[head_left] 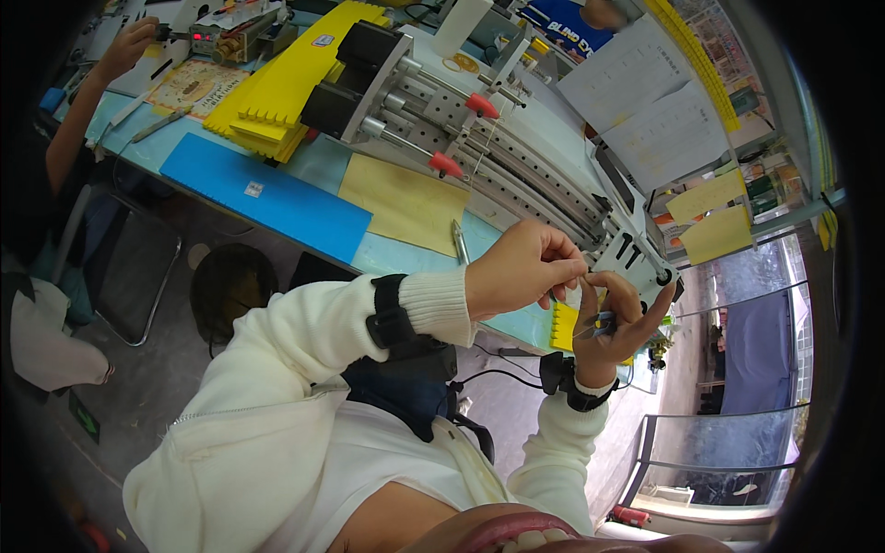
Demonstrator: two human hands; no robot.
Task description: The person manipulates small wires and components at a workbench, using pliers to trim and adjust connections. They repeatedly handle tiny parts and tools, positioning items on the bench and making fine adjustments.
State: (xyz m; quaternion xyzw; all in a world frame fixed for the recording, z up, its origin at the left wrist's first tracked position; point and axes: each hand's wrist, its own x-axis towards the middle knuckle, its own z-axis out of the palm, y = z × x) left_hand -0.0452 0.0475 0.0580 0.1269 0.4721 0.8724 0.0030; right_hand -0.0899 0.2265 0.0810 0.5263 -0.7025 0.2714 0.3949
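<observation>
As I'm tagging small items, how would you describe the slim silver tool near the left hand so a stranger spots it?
Start at the pale-blue table, then find the flat yellow sheet in front of the long metal machine. By that sheet's right edge, near the left hand, is the slim silver tool: narrow and shiny, unlike the broad, matte sheet.

Blue board, hanging purple cloth

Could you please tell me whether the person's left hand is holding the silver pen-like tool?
No, the silver tool lies on the table, and the left hand is beside the right hand.
</observation>
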